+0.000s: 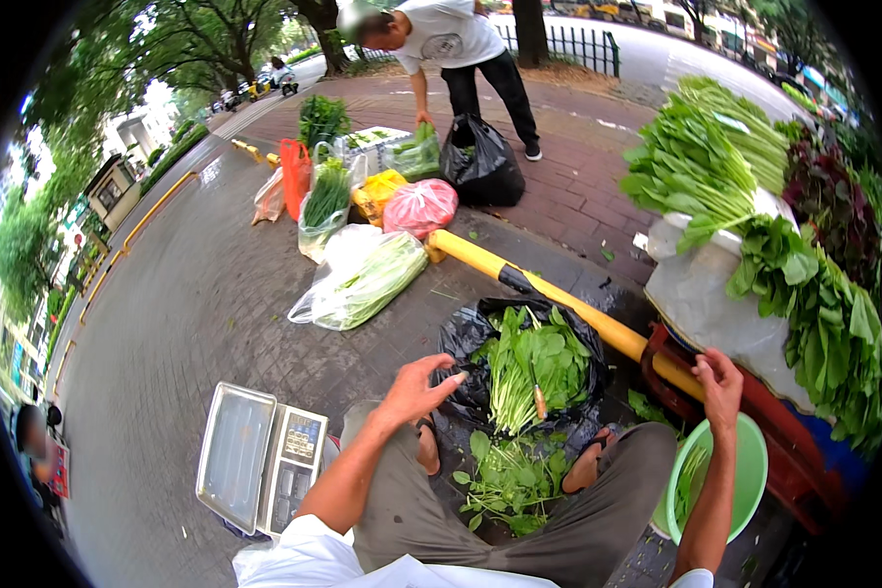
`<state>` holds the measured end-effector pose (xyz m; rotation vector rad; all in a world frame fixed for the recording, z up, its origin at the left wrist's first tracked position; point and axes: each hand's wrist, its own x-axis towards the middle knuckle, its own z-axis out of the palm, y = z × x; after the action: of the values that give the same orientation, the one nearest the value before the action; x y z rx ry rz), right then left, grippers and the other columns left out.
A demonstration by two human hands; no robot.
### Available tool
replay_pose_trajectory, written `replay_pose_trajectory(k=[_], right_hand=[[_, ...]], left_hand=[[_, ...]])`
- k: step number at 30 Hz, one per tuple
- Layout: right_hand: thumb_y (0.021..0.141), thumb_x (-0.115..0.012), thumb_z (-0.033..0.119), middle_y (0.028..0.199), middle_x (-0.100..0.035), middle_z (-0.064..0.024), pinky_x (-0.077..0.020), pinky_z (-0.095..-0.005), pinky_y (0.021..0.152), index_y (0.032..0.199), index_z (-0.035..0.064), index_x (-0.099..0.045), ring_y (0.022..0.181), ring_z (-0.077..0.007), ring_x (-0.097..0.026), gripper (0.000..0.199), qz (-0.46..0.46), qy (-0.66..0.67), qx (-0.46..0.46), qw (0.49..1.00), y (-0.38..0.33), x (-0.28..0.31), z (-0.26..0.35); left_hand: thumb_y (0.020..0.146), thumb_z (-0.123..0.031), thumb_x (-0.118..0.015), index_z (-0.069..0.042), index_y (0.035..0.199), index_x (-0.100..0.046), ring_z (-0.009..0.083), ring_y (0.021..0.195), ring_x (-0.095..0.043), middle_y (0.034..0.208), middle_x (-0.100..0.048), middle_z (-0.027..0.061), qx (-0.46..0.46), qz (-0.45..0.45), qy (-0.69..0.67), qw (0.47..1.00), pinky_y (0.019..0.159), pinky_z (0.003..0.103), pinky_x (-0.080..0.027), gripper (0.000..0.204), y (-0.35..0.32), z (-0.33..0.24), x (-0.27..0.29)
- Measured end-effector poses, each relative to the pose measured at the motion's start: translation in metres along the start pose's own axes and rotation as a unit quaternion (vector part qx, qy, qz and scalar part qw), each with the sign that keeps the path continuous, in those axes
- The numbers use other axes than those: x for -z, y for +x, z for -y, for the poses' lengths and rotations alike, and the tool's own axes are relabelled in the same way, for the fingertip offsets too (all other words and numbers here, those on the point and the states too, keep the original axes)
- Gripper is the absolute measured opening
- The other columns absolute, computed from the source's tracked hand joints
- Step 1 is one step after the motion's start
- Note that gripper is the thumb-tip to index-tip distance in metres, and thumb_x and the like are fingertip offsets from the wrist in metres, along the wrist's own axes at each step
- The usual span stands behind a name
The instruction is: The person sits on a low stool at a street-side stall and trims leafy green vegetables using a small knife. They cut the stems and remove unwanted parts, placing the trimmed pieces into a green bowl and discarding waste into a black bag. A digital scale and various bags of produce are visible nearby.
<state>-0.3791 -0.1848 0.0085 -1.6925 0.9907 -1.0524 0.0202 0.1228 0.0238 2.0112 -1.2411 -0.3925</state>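
My left hand (419, 392) hovers by the left edge of a black plastic bag (465, 338), thumb and fingers apart, nothing in it. Leafy greens (534, 358) with pale stems fill the opened bag, which lies between my feet. On these greens rests a small knife (539, 400) with a wooden-looking handle; its blade is mostly hidden. My right hand (720, 387) is raised above a light green basin (753, 470), fingers loosely bent and holding nothing visible. Some cut greens (691, 480) lie inside the basin. Loose leaves and stems (510, 480) are scattered below the bag.
A scale (284, 456) with a metal pan stands left of my knee. A yellow-and-black barrier pole (559, 309) runs behind the bag. Bagged vegetables (363, 279) sit farther off, where a person (451, 39) bends over them. Piled greens (701, 171) cover a stand at right.
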Motion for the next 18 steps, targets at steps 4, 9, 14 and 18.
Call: replay_pose_trajectory(k=[4, 9, 14, 18], right_hand=[[0.087, -0.063, 0.007, 0.093, -0.067, -0.0075, -0.0512, -0.026, 0.078, 0.112, -0.0056, -0.06, 0.082, -0.0132, -0.064, 0.029, 0.13, 0.033, 0.026, 0.991, 0.026, -0.08, 0.04], [0.085, -0.065, 0.014, 0.092, -0.069, -0.0088, -0.0523, -0.029, 0.071, 0.111, -0.0046, -0.062, 0.078, -0.0138, -0.064, 0.032, 0.284, -0.058, 0.087, 0.953, 0.034, -0.168, 0.061], [0.084, -0.068, 0.02, 0.091, -0.069, -0.0105, -0.0523, -0.0309, 0.071, 0.11, -0.0007, -0.065, 0.075, -0.0167, -0.063, 0.033, 0.406, -0.136, 0.104, 0.898, -0.002, -0.229, 0.065], [0.081, -0.068, 0.021, 0.091, -0.07, -0.015, -0.0518, -0.0362, 0.075, 0.113, -0.0014, -0.064, 0.08, -0.0261, -0.066, 0.039, 0.458, -0.191, 0.108, 0.861, -0.016, -0.23, 0.025]], left_hand=[[0.084, -0.036, -0.068, 0.002, 0.111, -0.063, 0.0268, 0.093, -0.066, 0.105, -0.068, 0.0175, 0.067, -0.043, 0.064, 0.995, 0.079, 0.035, -0.05, 0.047, -0.037, 0.021, 0.048], [0.084, -0.035, -0.068, 0.002, 0.107, -0.064, 0.0273, 0.09, -0.067, 0.103, -0.068, 0.0189, 0.092, -0.12, 0.055, 0.987, 0.073, 0.035, -0.051, 0.044, -0.064, 0.035, 0.06], [0.083, -0.028, -0.069, 0.001, 0.106, -0.065, 0.0256, 0.09, -0.067, 0.102, -0.069, 0.0173, 0.085, -0.194, 0.034, 0.977, 0.068, 0.034, -0.052, 0.037, -0.07, 0.04, 0.058], [0.084, -0.027, -0.069, 0.0, 0.104, -0.065, 0.0245, 0.09, -0.067, 0.1, -0.069, 0.0155, 0.098, -0.208, 0.002, 0.973, 0.07, 0.034, -0.052, 0.034, -0.065, 0.037, 0.055]])
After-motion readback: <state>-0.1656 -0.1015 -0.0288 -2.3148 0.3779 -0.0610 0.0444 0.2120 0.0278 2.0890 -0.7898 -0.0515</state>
